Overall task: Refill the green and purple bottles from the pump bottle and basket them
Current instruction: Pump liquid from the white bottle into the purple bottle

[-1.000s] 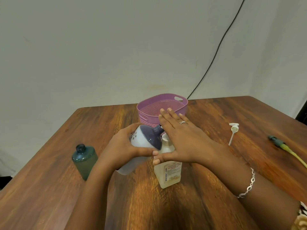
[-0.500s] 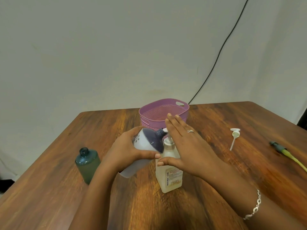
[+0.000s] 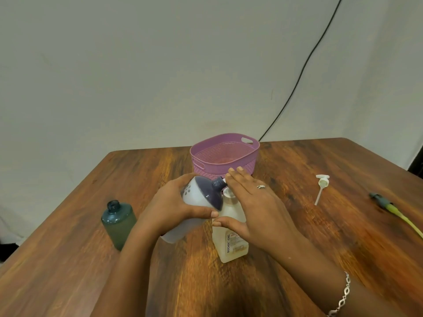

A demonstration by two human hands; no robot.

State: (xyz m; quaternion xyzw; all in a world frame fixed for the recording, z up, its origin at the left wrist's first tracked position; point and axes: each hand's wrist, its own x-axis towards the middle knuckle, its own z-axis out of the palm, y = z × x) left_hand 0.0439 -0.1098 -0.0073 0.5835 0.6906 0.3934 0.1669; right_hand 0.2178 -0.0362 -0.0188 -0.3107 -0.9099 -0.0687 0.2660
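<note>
My left hand (image 3: 167,207) grips the purple-topped bottle (image 3: 207,191), a white body with a dark purple shoulder, tilted so its open neck points at the pump bottle's spout. The clear pump bottle (image 3: 231,244) stands upright at the table's middle, holding pale liquid. My right hand (image 3: 258,207) lies flat over its pump head with straight fingers, the thumb against the bottle's side. The green bottle (image 3: 117,223) stands uncapped and alone to the left. Behind the hands sits the purple basket (image 3: 251,154) with nothing in it.
A loose white pump cap with its tube (image 3: 321,186) lies on the wooden table (image 3: 297,248) to the right. Further right lies a yellow cable with a green end (image 3: 389,207). A black cable (image 3: 297,81) runs down the wall behind the basket.
My right hand has sunk lower over the pump head. The left hand keeps the purple bottle at the spout. The view has tilted up slightly.
</note>
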